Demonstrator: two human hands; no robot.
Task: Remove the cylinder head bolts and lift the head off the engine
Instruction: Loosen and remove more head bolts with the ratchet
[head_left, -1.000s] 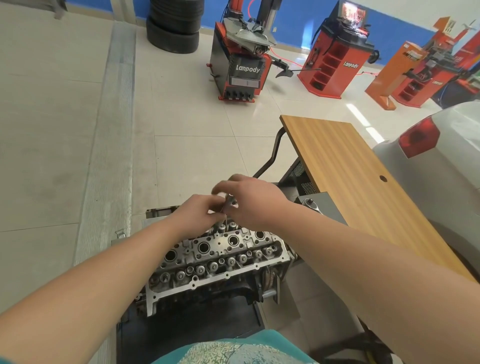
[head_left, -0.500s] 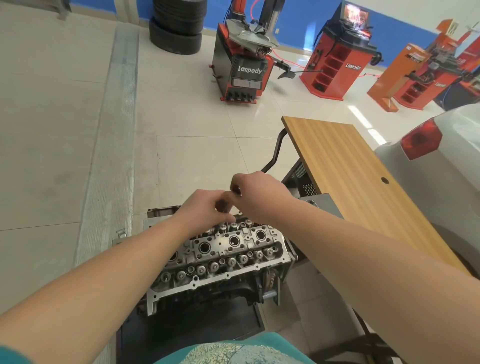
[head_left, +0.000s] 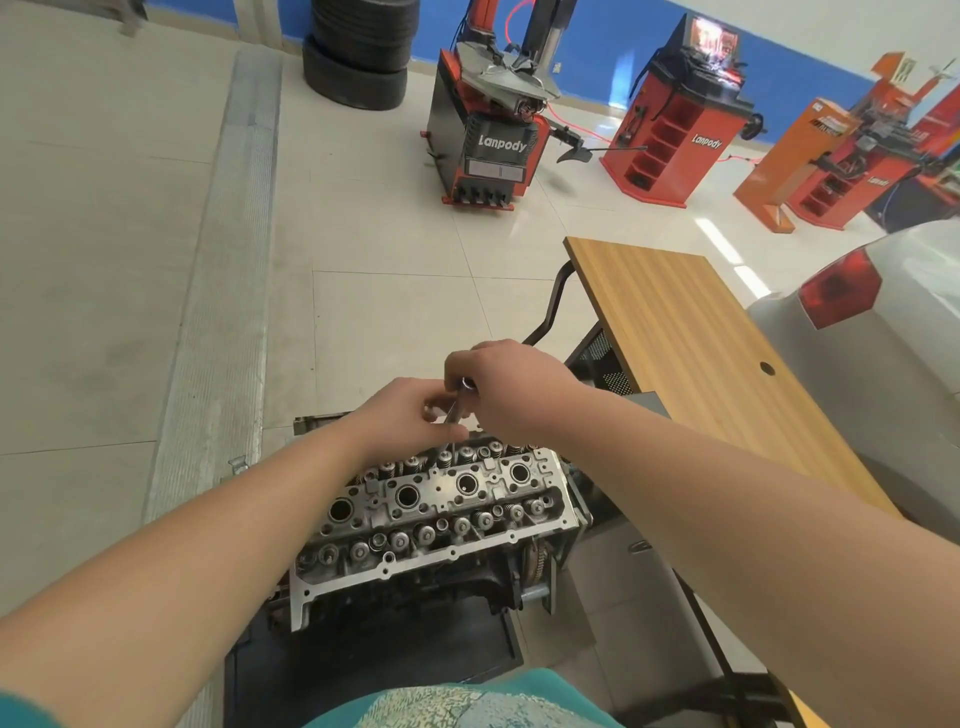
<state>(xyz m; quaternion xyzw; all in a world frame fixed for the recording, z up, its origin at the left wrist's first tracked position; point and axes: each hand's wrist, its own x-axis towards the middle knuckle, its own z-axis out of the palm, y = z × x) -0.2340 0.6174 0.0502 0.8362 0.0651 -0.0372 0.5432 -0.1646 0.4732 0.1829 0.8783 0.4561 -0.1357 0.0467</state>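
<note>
The cylinder head (head_left: 436, 499) sits on top of the engine (head_left: 415, 582), low in the middle of the view, valve gear bare and its four round wells open to the camera. Rising from its far edge is a slim metal rod (head_left: 451, 413) (a long bolt or a tool shank, and the blur there won't let me say which). Both hands are bunched together right over it: the left hand (head_left: 402, 415) pinches the shaft low down, and the right hand (head_left: 511, 387) curls round the shiny top end, fingers closed on it.

Compared with a second ago, the right hand has climbed a touch above the left, and the bright tip now peeks out beside its knuckles. That reads to me as the rod coming up out of its hole, so a bolt is probably being drawn free at the far row. The head itself hasn't budged from the block, so the lift is some way off, with other fasteners likely to check first.

Outward from there: a wooden table (head_left: 691, 338) stands just to the right, a white car (head_left: 883, 332) beyond it, and a red tyre machine (head_left: 488, 140) further out on the tiled floor.
</note>
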